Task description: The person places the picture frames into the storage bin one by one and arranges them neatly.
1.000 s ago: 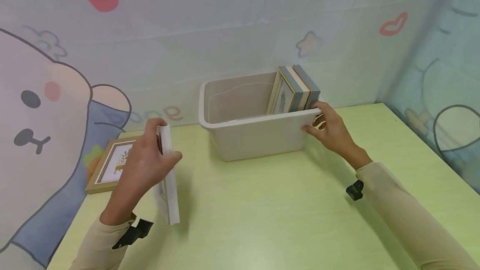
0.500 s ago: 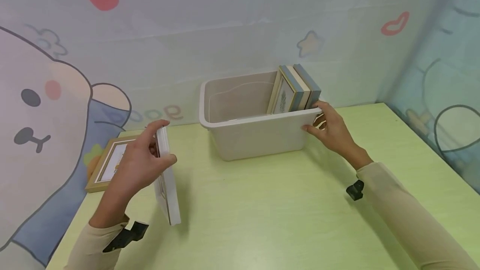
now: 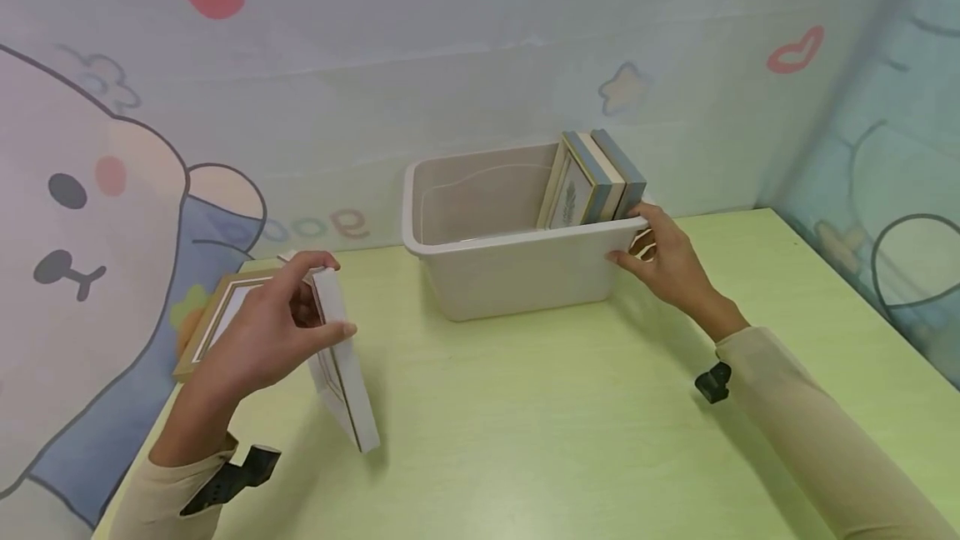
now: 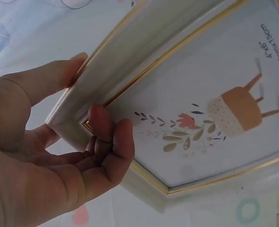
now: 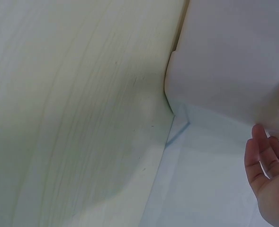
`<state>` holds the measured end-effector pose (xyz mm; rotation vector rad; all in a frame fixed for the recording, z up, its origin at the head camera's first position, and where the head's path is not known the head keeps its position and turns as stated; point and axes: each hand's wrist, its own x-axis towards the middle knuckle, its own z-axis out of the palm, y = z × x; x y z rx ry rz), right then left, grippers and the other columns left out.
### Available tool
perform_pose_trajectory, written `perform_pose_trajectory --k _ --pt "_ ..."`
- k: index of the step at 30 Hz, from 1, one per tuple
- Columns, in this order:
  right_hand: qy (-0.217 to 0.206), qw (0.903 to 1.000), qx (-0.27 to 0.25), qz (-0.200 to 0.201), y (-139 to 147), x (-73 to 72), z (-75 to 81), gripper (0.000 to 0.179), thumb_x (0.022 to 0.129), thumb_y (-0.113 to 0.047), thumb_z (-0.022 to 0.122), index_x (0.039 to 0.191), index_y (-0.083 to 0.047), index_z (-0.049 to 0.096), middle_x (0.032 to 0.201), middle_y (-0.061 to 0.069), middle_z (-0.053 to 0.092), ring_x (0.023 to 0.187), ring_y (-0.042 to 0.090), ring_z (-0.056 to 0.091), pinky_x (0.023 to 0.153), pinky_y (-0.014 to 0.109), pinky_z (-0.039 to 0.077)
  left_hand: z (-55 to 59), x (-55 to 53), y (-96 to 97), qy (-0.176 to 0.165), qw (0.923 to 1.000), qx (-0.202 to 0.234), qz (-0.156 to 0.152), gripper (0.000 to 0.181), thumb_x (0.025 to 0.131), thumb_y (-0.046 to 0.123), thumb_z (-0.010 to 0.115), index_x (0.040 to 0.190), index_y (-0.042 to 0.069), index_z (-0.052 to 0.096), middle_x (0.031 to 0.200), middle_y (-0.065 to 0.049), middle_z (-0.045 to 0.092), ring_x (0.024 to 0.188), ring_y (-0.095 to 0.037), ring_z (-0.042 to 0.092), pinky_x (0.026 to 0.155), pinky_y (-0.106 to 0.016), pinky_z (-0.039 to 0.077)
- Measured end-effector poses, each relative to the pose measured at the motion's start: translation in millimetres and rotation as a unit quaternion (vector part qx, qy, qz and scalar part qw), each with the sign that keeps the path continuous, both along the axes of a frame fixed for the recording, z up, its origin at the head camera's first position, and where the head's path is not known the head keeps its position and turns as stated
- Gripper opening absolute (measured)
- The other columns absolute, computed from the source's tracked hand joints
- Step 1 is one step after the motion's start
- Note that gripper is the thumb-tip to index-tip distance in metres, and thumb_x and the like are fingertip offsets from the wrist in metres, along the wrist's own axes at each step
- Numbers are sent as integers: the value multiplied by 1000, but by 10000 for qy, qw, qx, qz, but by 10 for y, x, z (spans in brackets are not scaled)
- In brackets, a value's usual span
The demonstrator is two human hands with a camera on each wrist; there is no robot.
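My left hand grips a white picture frame by its upper end, thumb along the edge, holding it on edge and tilted over the left of the table. In the left wrist view the frame's front shows a gold inner line and a print of flowers in an orange-and-cream pot. At the right front corner of a whitish plastic bin, my right hand holds the rim between thumb and fingers. Several picture frames, blue-grey and cream, stand upright side by side at the bin's right end.
A wood-coloured picture frame lies face up at the table's left edge, partly covered by my left hand. The light green table meets a cartoon-printed cloth backdrop behind the bin, with more cloth to the right.
The white picture frame has tilted, its lower end swinging a little to the right, while my left hand has shifted slightly left and down. My right hand stays on the bin's rim.
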<state>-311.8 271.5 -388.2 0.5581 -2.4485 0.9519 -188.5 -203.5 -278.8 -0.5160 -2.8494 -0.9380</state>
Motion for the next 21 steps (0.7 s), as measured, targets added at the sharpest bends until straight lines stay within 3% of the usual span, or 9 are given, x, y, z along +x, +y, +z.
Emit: perform_pose_trajectory --k 5,11,21 --pt "50 10000 18 -7 22 2 -3 59 87 -10 79 134 -6 45 107 16 60 80 26 66 65 17 49 -32 45 7 286 9991 -125 293 61 84 17 82 133 12 46 77 -5 59 70 -17 54 63 -29 44" --pt "16 10000 -9 -50 42 -8 -12 58 87 -10 78 134 -4 44 106 17 61 80 28 66 67 16 49 -105 58 42 685 9957 58 622 51 80 13 85 122 10 56 73 -6 61 65 -14 56 59 -25 46" --pt "-62 9999 -64 -86 48 11 19 58 87 -11 78 133 -3 44 104 18 61 80 30 67 67 11 46 -200 -5 119 948 9934 111 636 50 77 13 87 120 10 60 70 -3 58 64 -13 58 58 -25 46"
